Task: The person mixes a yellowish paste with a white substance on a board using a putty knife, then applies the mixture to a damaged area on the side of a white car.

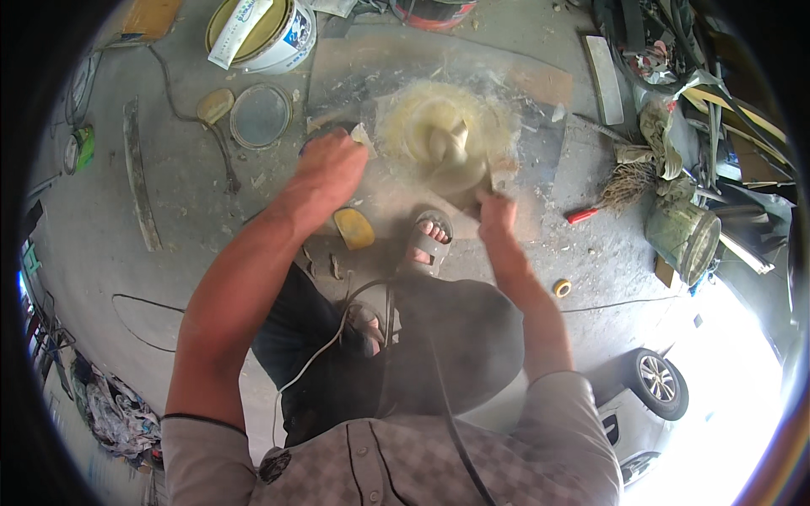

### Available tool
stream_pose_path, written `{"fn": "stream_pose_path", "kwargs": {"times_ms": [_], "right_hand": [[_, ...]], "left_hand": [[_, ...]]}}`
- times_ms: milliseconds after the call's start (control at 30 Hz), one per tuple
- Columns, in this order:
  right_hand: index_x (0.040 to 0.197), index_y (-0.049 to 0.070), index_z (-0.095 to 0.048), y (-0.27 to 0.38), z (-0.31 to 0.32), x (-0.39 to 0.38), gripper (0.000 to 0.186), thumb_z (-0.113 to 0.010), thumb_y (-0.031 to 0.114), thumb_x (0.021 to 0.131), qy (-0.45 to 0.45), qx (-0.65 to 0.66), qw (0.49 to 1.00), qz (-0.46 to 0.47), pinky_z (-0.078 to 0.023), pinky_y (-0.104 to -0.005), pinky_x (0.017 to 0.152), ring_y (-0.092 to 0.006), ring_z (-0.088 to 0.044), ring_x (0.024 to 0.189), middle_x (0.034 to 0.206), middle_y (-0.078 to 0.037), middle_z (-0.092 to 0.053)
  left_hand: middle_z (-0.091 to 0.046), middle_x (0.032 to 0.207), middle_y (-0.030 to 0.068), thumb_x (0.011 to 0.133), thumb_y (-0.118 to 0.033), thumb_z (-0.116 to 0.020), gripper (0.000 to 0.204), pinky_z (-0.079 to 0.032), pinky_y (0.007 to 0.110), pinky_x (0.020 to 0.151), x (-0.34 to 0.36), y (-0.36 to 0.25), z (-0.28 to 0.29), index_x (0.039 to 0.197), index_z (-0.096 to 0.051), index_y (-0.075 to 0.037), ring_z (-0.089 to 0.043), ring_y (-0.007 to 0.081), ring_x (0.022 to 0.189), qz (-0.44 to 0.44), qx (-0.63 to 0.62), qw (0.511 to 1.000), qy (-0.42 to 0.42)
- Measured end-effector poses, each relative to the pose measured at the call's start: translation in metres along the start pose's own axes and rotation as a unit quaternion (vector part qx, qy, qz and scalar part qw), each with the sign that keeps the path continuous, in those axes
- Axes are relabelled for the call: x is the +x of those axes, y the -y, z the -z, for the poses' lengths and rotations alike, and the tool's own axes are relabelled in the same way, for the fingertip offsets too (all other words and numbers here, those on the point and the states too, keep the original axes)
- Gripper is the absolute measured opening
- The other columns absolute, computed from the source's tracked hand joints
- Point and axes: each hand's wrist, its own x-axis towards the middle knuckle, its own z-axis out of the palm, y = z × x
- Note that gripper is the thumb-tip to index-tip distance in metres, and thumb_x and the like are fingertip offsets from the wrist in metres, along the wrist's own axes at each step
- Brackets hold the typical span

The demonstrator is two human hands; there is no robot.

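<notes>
A dusty board [548,93] lies on the floor with a pale yellow, creamy paste [445,135] heaped on it. My left hand [332,160] is closed at the board's left side, on a tool I cannot make out clearly, with a pale piece by the knuckles. My right hand [499,211], slightly blurred, grips a flat scraper [481,185] smeared with paste, at the right edge of the heap. A yellow pad [353,228] lies below my left hand, and my sandalled foot [429,240] is just below the heap.
At the top are a white bucket [288,42] and a dark bucket [430,10]; a round lid [260,115] lies left. Right are a red-handled brush [582,215], a dirty pail [682,236] and piled scrap [726,118]. A cord [616,304] crosses the floor; a car wheel [656,384] stands lower right.
</notes>
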Motion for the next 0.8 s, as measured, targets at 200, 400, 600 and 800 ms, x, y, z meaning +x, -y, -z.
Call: {"fn": "stream_pose_path", "kwargs": {"times_ms": [200,400,600,800], "right_hand": [[0.094,-0.003,-0.065,0.038,-0.043,0.044,0.02,-0.065,0.013,0.082,-0.002,0.002,0.989,0.146,-0.051,-0.0358,0.049,-0.0207,-0.067,0.068,0.083,-0.012,-0.066],[0.087,0.009,-0.063,0.069,-0.045,0.016,0.01,-0.053,0.011,0.086,0.03,-0.538,0.513,0.669,-0.056,-0.0395,0.057,-0.0245,-0.065,0.072,0.079,-0.012,-0.063],[0.088,0.009,-0.068,0.069,-0.055,0.022,0.015,-0.056,0.011,0.079,0.119,-0.46,0.572,0.669,-0.053,-0.0393,0.054,-0.0259,-0.065,0.084,0.08,-0.009,-0.066],[0.092,0.008,-0.072,0.091,-0.033,0.039,0.021,-0.053,0.014,0.084,0.141,-0.562,0.63,0.517,-0.056,-0.041,0.067,-0.0348,-0.067,0.069,0.081,-0.014,-0.07]], "left_hand": [[-0.066,0.095,0.0223,0.077,-0.001,-0.06,0.015,-0.057,0.046,0.072,-0.002,0.002,-0.005,0.086,-0.071,0.0,-0.069,0.0374,0.084,0.032,0.016,0.999,0.005],[-0.065,0.095,0.0227,0.078,-0.001,-0.057,0.016,-0.056,0.047,0.073,-0.002,0.006,-0.006,0.088,-0.07,-0.001,-0.069,0.038,0.085,0.032,0.008,0.999,0.019],[-0.066,0.089,0.0244,0.079,-0.002,-0.056,0.016,-0.056,0.049,0.073,-0.002,0.005,-0.006,0.087,-0.069,-0.001,-0.068,0.0394,0.084,0.024,-0.015,1.0,0.01],[-0.069,0.094,0.0223,0.087,-0.014,-0.058,0.024,-0.053,0.045,0.077,-0.022,0.009,-0.019,0.105,-0.069,-0.003,-0.068,0.0374,0.088,0.126,-0.203,0.97,0.05]]}}
